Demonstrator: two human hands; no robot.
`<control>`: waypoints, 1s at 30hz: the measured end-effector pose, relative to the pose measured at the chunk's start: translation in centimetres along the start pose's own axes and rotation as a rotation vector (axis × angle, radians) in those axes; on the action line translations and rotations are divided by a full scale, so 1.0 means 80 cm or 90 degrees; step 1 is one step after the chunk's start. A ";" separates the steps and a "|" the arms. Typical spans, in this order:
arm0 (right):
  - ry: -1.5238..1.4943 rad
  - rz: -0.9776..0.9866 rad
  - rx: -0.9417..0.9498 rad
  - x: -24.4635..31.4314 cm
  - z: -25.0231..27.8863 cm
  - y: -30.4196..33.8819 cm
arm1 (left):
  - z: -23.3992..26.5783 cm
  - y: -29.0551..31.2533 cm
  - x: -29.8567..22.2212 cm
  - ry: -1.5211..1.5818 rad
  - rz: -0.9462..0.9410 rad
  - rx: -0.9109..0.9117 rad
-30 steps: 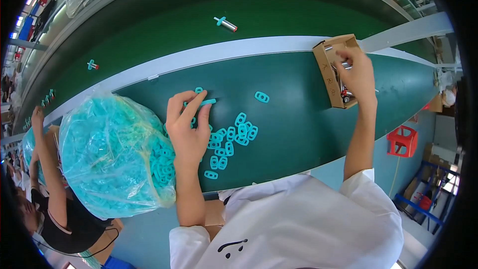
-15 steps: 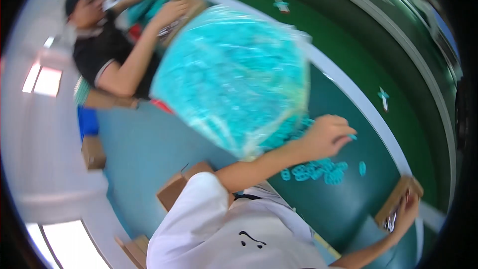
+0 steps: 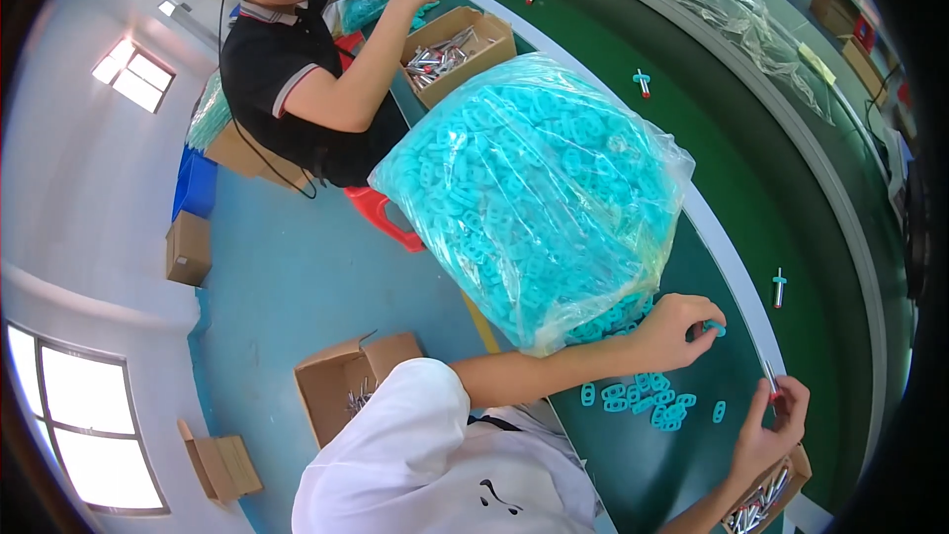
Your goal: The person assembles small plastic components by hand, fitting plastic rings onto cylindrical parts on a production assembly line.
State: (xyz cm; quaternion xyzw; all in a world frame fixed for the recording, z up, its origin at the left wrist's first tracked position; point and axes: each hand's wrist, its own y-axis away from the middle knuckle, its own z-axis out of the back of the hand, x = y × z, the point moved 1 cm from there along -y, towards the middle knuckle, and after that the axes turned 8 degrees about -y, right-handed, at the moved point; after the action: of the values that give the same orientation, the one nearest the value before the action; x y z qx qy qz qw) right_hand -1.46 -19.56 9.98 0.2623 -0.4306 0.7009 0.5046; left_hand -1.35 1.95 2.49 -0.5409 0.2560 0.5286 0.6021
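My left hand [image 3: 674, 334] pinches a small teal plastic ring [image 3: 716, 328] between thumb and fingers, above the dark green table. My right hand [image 3: 773, 430], lower and to the right, grips a slim metal pin [image 3: 771, 376] with a red end; its thin tip points up. Under my left hand lies a loose pile of teal oval pieces [image 3: 645, 398], with a single piece [image 3: 719, 411] apart from it. Beside my right wrist, a cardboard box [image 3: 801, 475] holds several metal pins. The large clear bag [image 3: 534, 198] of teal pieces stands left of my left hand, its mouth near my forearm.
A green conveyor belt [image 3: 712, 168] curves along the far side, carrying a pin with a teal piece [image 3: 779, 289] and several more. At the far left, a person in black [image 3: 297, 69] works beside another box of pins [image 3: 460, 49]. An open carton [image 3: 346, 376] stands by my leg.
My right hand has left the cardboard box and now holds up a pin. My left hand still pinches a teal piece. The whole view has shifted, with the bag now further right.
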 end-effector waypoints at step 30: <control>-0.099 0.029 -0.018 0.007 -0.066 -0.013 | 0.002 -0.011 -0.001 0.236 0.250 0.061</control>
State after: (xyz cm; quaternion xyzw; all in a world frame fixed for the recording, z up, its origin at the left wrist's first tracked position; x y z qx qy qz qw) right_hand -0.35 -14.59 8.15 0.2986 -0.4842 0.6834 0.4575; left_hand -0.60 2.20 2.97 -0.5392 0.4863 0.5144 0.4562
